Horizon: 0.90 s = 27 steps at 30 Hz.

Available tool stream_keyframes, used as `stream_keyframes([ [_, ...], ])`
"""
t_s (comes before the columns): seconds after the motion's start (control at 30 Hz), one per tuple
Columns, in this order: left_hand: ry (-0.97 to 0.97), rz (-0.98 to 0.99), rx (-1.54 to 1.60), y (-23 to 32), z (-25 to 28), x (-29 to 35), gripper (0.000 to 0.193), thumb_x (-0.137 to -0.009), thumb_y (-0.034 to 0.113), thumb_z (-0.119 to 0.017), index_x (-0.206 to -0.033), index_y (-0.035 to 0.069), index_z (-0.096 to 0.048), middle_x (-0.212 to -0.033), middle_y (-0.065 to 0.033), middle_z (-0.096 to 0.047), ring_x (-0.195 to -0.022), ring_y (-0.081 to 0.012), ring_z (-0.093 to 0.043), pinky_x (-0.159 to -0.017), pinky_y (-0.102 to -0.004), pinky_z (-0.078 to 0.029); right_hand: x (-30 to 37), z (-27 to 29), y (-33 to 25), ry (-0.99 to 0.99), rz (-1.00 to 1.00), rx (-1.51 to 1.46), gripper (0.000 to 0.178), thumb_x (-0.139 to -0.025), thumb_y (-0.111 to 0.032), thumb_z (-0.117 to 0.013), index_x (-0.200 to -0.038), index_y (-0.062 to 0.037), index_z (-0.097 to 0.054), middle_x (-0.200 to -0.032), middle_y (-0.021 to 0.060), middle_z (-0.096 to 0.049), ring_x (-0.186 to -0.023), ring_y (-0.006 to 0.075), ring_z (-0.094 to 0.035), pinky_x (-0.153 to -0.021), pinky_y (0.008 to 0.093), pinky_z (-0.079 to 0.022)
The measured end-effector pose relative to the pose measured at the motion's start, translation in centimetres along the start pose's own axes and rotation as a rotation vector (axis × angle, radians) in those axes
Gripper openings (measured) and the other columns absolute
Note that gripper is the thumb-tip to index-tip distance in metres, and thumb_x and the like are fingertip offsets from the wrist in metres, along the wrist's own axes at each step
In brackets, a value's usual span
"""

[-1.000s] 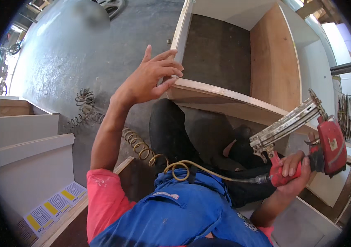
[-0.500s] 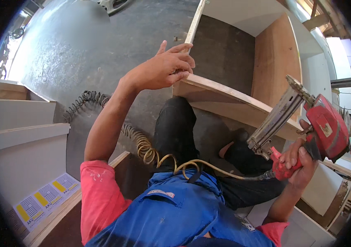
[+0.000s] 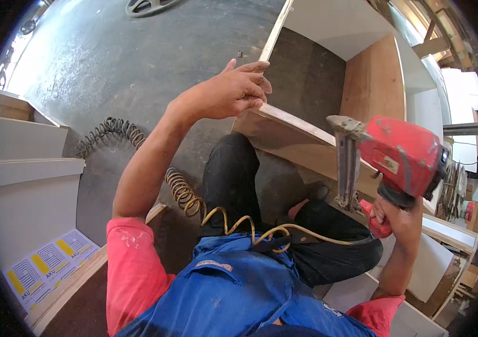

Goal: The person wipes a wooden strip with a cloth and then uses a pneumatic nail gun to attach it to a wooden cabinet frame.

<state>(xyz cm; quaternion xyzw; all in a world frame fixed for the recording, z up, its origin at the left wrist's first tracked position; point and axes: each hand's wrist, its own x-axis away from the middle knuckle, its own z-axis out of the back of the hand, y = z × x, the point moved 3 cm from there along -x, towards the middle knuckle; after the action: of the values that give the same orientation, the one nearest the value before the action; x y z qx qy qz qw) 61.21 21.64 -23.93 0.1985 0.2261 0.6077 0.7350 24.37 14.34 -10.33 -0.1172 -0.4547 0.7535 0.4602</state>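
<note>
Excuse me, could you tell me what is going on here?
A person's right hand grips a red nail gun by its handle. The left hand, fingers spread, is at the corner of an open wooden box on the floor. A coiled yellow hose runs across the lap toward the gun.

Grey floor point(image 3: 188, 42), light glare point(image 3: 53, 73) on it at far left. Pale boxy furniture point(image 3: 31, 140) along the left, dark spoked wheel point(image 3: 152, 7) at the far side. Right: timber pieces point(image 3: 444, 48) far, bright white patch point(image 3: 463, 90) nearer, bundled strips point(image 3: 452, 182) nearer again.
</note>
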Motion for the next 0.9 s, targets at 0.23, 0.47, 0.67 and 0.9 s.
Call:
stream_keyframes([
  [0.23, -0.047, 0.021, -0.033, -0.2, 0.4, 0.1, 0.021, -0.100, 0.020, -0.056, -0.102, 0.009, -0.074, -0.139, -0.0042, -0.056, -0.153, -0.0258, -0.018, -0.118, -0.0707, -0.009, -4.4, -2.8, -3.2, -0.191, 0.072, 0.030, 0.012, -0.088, -0.005, -0.071, -0.089, 0.0032, -0.062, -0.065, 0.0040, -0.058, -0.051, 0.0096, -0.051, -0.047, 0.0274, -0.042],
  [0.47, -0.049, 0.016, -0.070, -0.2, 0.4, 0.1, 0.020, -0.099, 0.023, -0.057, -0.100, 0.010, -0.073, -0.141, -0.0039, -0.055, -0.153, -0.0259, -0.018, -0.117, -0.0721, -0.013, -6.5, -3.8, -4.3, -0.324, -0.190, 0.055, 0.040, -0.083, -0.005, -0.078, -0.119, 0.0023, -0.060, -0.102, 0.0086, -0.071, -0.095, 0.0129, -0.066, -0.086, 0.0300, -0.052],
  [0.67, -0.042, 0.014, 0.036, -0.2, 0.4, 0.2, 0.020, -0.099, 0.022, -0.058, -0.100, 0.009, -0.073, -0.142, -0.0052, -0.054, -0.153, -0.0266, -0.019, -0.117, -0.0721, -0.015, -7.5, -4.9, -5.1, -0.345, -0.054, 0.067, 0.041, -0.084, -0.007, -0.078, -0.120, 0.0010, -0.060, -0.092, 0.0052, -0.068, -0.068, 0.0075, -0.060, -0.059, 0.0269, -0.051],
  [0.9, -0.017, -0.007, 0.042, -0.6, 0.2, 0.4, 0.019, -0.097, 0.020, -0.058, -0.099, 0.008, -0.074, -0.141, -0.0051, -0.055, -0.153, -0.0271, -0.019, -0.115, -0.0725, -0.020, -8.3, -5.5, -5.7, -0.360, -0.164, 0.071, 0.045, -0.083, -0.007, -0.079, -0.122, 0.0003, -0.058, -0.087, 0.0030, -0.065, -0.060, 0.0069, -0.056, -0.049, 0.0250, -0.045],
])
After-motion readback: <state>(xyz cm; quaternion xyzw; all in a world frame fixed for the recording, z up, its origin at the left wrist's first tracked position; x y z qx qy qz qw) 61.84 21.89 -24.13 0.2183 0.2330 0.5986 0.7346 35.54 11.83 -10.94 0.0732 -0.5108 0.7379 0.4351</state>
